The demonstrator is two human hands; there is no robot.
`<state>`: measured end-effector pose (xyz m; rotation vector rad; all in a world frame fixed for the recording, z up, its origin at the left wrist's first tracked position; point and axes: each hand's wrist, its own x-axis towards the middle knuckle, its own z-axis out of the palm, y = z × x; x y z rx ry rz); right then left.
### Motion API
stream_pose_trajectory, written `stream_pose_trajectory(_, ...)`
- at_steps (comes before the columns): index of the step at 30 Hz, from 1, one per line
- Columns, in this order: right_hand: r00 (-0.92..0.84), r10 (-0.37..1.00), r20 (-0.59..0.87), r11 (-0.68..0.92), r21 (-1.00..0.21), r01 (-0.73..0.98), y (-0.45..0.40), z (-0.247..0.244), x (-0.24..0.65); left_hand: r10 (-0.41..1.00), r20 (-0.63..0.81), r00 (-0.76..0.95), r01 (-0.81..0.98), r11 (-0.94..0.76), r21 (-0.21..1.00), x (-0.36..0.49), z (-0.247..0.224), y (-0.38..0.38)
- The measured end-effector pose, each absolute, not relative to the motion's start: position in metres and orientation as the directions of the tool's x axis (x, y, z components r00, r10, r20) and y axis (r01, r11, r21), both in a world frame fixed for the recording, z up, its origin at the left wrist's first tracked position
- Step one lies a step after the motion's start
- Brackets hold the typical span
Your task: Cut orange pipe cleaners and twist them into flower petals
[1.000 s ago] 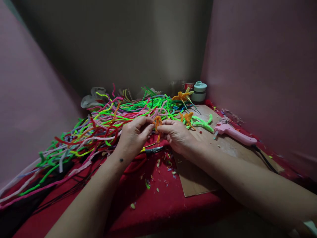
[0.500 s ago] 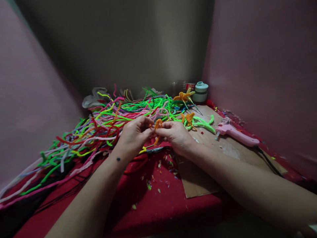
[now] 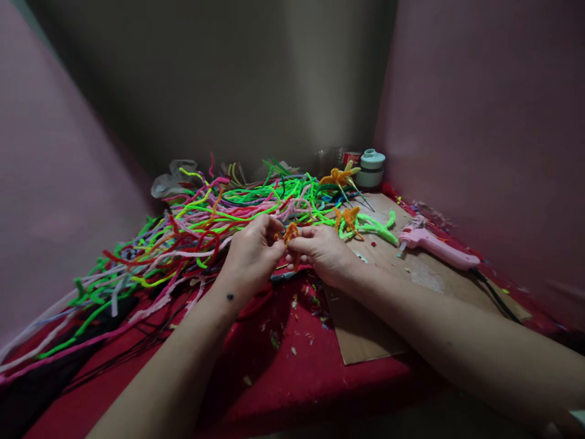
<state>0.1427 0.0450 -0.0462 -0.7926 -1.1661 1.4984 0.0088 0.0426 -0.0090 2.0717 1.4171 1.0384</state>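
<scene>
Between my two hands is a bent orange pipe cleaner, its loops partly hidden by my fingers. My left hand pinches it from the left with thumb and forefinger. From the right, my right hand grips it the same way, and an orange end hangs below the fingertips. Under the hands lies a tool with a grey handle, mostly covered. Just beyond my right hand, an orange pipe-cleaner flower rests beside light green fuzzy strips.
A heap of many-coloured pipe cleaners spreads over the red cloth at left and back. On the right, a pink glue gun lies on a cardboard sheet. An orange flower on a stem and a pale blue-green container are behind.
The orange loop between my fingers has become lower and more folded. My left hand has shifted slightly right, and the tool beneath is now more covered.
</scene>
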Motion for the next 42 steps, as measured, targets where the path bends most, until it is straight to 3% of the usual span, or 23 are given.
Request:
stream_pose_trajectory(5,-0.270,0.960,0.073,-0.039,-0.921,-0.388,0.044,-0.041,0.145,0.945,0.266,0.192,0.475,-0.326,0.817,0.007,-0.006,0.043)
stream_pose_trajectory(9,-0.254,0.958,0.131,0.016,-0.911,-0.411,0.043,-0.038,0.147,0.947,0.224,0.231,0.353,-0.296,0.888,0.006,0.000,0.040)
stream_pose_trajectory(14,-0.266,0.944,0.193,0.089,-0.930,-0.358,0.042,-0.034,0.148,0.954,0.203,0.222,0.290,-0.264,0.920,0.005,0.005,0.040)
stream_pose_trajectory(19,-0.224,0.959,0.176,0.068,-0.905,-0.420,0.046,-0.032,0.151,0.930,0.207,0.304,0.118,-0.253,0.960,0.000,0.008,0.039)
stream_pose_trajectory(22,-0.214,0.960,0.178,0.081,-0.913,-0.400,0.047,-0.033,0.151,0.924,0.261,0.278,0.140,-0.308,0.941,-0.003,0.008,0.038)
stream_pose_trajectory(27,-0.153,0.976,0.155,0.103,-0.948,-0.301,0.044,-0.032,0.150,0.840,0.442,0.315,0.336,-0.534,0.776,-0.003,0.005,0.040)
stream_pose_trajectory(31,-0.142,0.979,0.148,0.107,-0.960,-0.258,0.042,-0.030,0.150,0.691,0.581,0.430,0.571,-0.707,0.417,-0.005,0.002,0.042)
stream_pose_trajectory(33,-0.148,0.979,0.137,0.096,-0.961,-0.258,0.043,-0.029,0.149,0.661,0.584,0.471,0.641,-0.711,0.289,-0.005,0.001,0.041)
stream_pose_trajectory(42,-0.145,0.979,0.144,0.104,-0.961,-0.255,0.044,-0.034,0.149,0.606,0.572,0.552,0.763,-0.644,-0.054,-0.005,-0.003,0.038)
